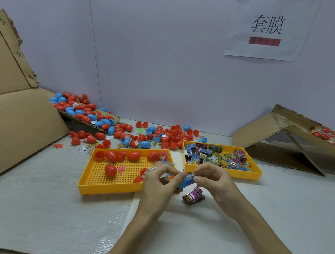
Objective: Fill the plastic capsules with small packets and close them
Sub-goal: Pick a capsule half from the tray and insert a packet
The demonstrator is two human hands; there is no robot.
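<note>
- Cardboard sheet (19, 120) leans at our left.
- Loose capsules (162, 135) crowd behind the trays.
- Left tray (110, 189) holds red capsules (111, 156); right tray (254, 174) holds packets (215, 155).
- Our left hand (158, 182) grips a blue capsule (184, 184) before the trays; our right hand (216, 179) pinches a packet (189, 177) against it.
- Another packet (193, 197) lies just below them.

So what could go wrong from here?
1. The packet pinched by the right hand pokes out of the blue capsule half held by the left hand; it may jam the closure.
2. A loose packet lies just below the hands and could get swept aside.
</note>
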